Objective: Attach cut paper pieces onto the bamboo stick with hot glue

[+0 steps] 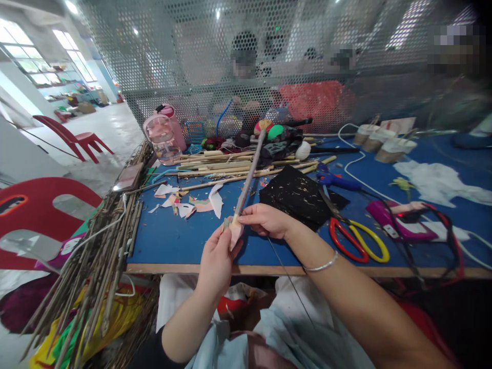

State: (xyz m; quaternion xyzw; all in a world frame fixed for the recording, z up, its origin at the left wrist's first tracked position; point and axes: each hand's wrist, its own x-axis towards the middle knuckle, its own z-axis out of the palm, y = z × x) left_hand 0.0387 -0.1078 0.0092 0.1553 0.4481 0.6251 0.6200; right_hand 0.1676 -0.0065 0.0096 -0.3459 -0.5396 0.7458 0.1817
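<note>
My left hand [218,256] is closed on a small pale pink piece [236,233], paper or cloth, at the near end of a thin stick [251,174]. The stick tilts up and away from me over the blue table. At that same end, the fingers of my right hand [265,219] pinch at the stick's base, where a pale wrapped part shows. A thin dark strand [288,271] hangs down below my right hand toward my lap. Scissors [357,241] with red and yellow handles lie right of my hands. Black cloth [300,197] with light crumbs lies beyond my right hand.
Pale scraps [192,205] lie left of the stick. Several more sticks [215,169] and yarn balls sit at the back, before a perforated metal screen [184,51]. A blue glue gun [338,182], a purple device [400,225] and a white cable lie right. Branches [103,256] are bundled left.
</note>
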